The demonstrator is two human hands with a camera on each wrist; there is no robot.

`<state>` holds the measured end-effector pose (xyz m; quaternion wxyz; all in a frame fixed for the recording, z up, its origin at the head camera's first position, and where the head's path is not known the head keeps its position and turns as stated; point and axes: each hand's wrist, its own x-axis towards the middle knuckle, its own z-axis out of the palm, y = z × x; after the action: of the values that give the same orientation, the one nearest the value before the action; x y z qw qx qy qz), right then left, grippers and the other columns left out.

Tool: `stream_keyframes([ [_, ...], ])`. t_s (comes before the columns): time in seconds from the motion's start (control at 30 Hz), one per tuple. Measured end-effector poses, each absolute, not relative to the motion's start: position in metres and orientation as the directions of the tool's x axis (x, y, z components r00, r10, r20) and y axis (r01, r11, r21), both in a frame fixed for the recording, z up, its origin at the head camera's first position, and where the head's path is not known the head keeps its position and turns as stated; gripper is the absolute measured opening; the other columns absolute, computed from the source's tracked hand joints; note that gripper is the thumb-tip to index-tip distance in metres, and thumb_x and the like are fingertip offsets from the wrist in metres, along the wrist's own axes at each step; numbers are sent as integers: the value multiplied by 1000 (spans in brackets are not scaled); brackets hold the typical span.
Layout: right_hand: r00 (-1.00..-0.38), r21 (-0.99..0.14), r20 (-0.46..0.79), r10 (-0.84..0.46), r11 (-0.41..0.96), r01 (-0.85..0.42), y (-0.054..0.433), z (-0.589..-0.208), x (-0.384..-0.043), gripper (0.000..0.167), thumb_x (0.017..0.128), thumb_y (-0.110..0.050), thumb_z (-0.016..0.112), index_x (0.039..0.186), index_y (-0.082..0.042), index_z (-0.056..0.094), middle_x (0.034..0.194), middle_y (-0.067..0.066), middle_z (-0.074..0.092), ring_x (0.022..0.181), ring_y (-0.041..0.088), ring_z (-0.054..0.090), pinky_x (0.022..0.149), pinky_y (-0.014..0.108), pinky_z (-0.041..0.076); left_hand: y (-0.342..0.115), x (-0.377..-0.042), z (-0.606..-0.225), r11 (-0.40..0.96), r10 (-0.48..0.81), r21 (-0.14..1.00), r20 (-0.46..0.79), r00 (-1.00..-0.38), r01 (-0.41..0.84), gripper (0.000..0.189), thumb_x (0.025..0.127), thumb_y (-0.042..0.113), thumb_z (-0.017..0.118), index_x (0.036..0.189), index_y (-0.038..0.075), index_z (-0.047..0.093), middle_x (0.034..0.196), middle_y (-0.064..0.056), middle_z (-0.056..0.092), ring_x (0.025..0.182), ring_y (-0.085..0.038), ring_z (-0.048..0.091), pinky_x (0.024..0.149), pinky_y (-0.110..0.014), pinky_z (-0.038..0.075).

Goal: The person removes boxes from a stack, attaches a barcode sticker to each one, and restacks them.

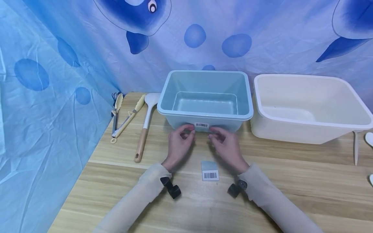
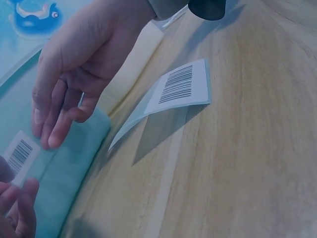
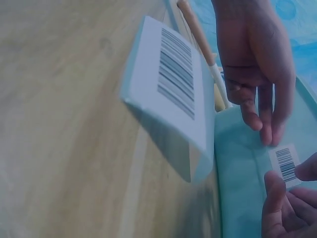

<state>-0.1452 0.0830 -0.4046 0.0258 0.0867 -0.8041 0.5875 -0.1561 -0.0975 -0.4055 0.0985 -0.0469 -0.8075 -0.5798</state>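
A white barcode sticker (image 1: 201,125) lies against the front wall of a light blue plastic bin (image 1: 205,113). My left hand (image 1: 180,144) is at the sticker's left edge, its extended fingers touching the bin wall in the right wrist view. At the right edge, my right hand (image 1: 227,147) rests its fingertips beside the label. In the right wrist view, the right thumb and fingers (image 3: 275,198) come right up to the sticker (image 3: 286,163). On the table between the forearms lies a bent sheet of backing paper (image 1: 209,166) bearing another barcode label (image 1: 210,175).
A white bin (image 1: 291,129) stands right of the blue one. Left of it lie a white spatula-like tool with a wooden handle (image 1: 141,145) and cream-tipped tongs (image 1: 128,121). Light utensils (image 1: 356,149) sit at the far right. A blue patterned curtain (image 1: 102,48) hangs behind.
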Motion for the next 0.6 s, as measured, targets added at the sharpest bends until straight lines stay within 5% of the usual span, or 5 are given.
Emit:
stream_keyframes([
  [0.13,-983,-937,142,-120,305,-173,85,-404,-146,26,89,-3,64,115,0,65,101,17,71,88,30,70,69,26,58,-98,-156,-406,286,-28,940,203,-979,187,21,87,0,65,108,1,68,100,-19,70,70,-36,69,57,-23,55],
  [0.23,-976,-942,103,-194,295,-158,83,-402,-149,21,91,-4,62,111,2,64,99,19,70,84,32,68,60,25,56,-97,-157,-405,261,22,942,211,-977,210,22,88,-3,63,110,-6,66,99,-27,68,72,-41,67,58,-22,55],
  [0.37,-953,-959,55,-296,251,-133,77,-399,-154,27,93,-4,59,120,1,59,99,22,68,80,38,68,50,36,54,-90,-150,-383,274,98,927,239,-966,257,21,89,-6,60,109,-11,63,99,-30,67,81,-40,66,67,-23,54],
  [0.6,-954,-966,54,-296,227,-125,74,-402,-158,38,93,-2,58,131,-4,53,99,19,68,82,36,69,56,38,57,-88,-147,-370,262,132,939,192,-972,221,21,90,-6,58,110,-13,62,103,-32,65,79,-44,64,65,-27,56],
])
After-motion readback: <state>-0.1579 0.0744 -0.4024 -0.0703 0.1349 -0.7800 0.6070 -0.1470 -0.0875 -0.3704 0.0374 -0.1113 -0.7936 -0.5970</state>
